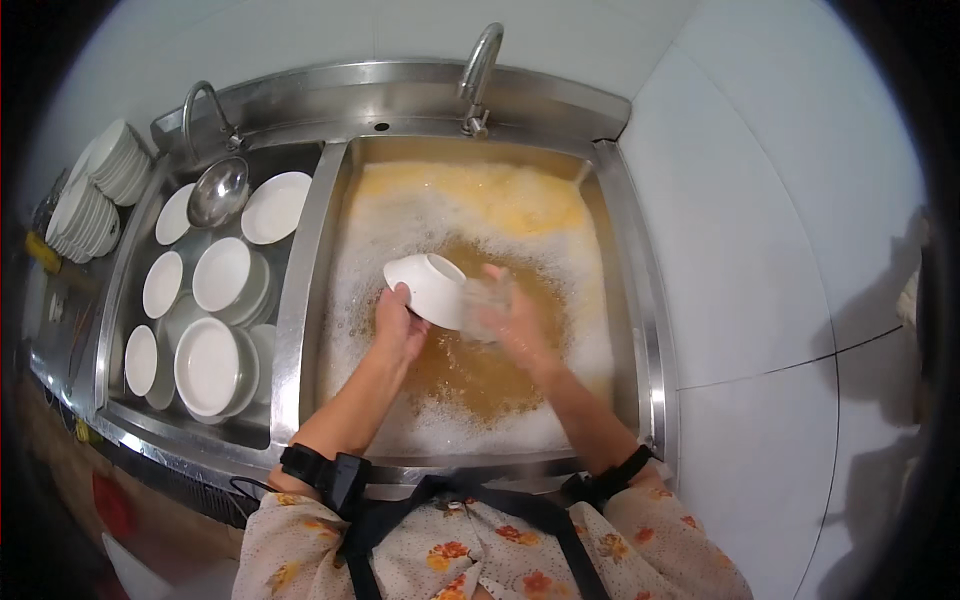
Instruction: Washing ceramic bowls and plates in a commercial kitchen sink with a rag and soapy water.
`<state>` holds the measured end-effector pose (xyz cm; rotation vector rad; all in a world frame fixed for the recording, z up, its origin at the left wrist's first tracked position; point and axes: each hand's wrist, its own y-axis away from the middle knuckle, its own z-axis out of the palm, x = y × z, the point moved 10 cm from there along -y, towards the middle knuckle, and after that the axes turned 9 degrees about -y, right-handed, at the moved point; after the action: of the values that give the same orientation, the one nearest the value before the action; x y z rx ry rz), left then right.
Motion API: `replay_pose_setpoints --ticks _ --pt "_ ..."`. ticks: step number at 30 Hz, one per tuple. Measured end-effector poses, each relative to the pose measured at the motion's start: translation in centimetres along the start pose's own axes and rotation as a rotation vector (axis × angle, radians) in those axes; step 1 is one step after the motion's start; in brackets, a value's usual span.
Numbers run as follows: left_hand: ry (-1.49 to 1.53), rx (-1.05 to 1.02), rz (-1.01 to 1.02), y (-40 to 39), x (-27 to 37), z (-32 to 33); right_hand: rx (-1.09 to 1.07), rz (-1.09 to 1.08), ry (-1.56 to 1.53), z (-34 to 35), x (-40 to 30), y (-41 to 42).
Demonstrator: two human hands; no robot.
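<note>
Over the right sink basin, my left hand (400,322) grips a white bowl (427,289) by its rim. The bowl is tipped on its side, its foot ring facing up and to the right. My right hand (517,322) holds a greyish scrubbing pad or cloth (484,309) against the bowl's right side; motion blurs it, so its exact kind is unclear. Beneath both hands, brownish soapy water (457,382) fills the basin, with white and yellowish foam (480,195) around the edges.
In the left basin (187,431) are several white bowls and plates (210,367) and a metal ladle or strainer bowl (218,193). Stacked white dishes (82,217) stand on the left counter. Curved taps (480,67) rise at the back. A tiled wall (742,225) borders the right side.
</note>
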<state>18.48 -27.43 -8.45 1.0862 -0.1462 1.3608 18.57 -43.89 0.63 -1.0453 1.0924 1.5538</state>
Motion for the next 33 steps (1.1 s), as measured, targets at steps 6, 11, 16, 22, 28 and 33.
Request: replay_pose_setpoints --ticks 6,11,16,22,28,33 --pt "0.031 -0.156 -0.052 2.3 -2.1 3.9 0.256 -0.927 1.153 3.9 -2.3 0.4" --pt "-0.079 -0.332 0.006 4.2 1.9 5.3 0.302 0.306 -0.125 -7.3 9.2 -4.7" --pt "-0.503 -0.405 0.007 4.3 2.3 6.2 0.246 0.234 -0.298 -4.2 8.8 -3.5" --pt "-1.176 -0.911 0.46 7.6 2.2 9.4 0.301 -0.375 0.493 -1.3 -0.6 -3.3" --pt "-0.79 -1.058 0.05 10.4 2.5 8.2 0.092 0.356 -0.363 -4.8 8.2 -6.5" --pt "-0.426 -0.819 0.018 9.0 6.4 3.8 -0.009 0.333 -0.413 -2.0 12.1 -0.4"
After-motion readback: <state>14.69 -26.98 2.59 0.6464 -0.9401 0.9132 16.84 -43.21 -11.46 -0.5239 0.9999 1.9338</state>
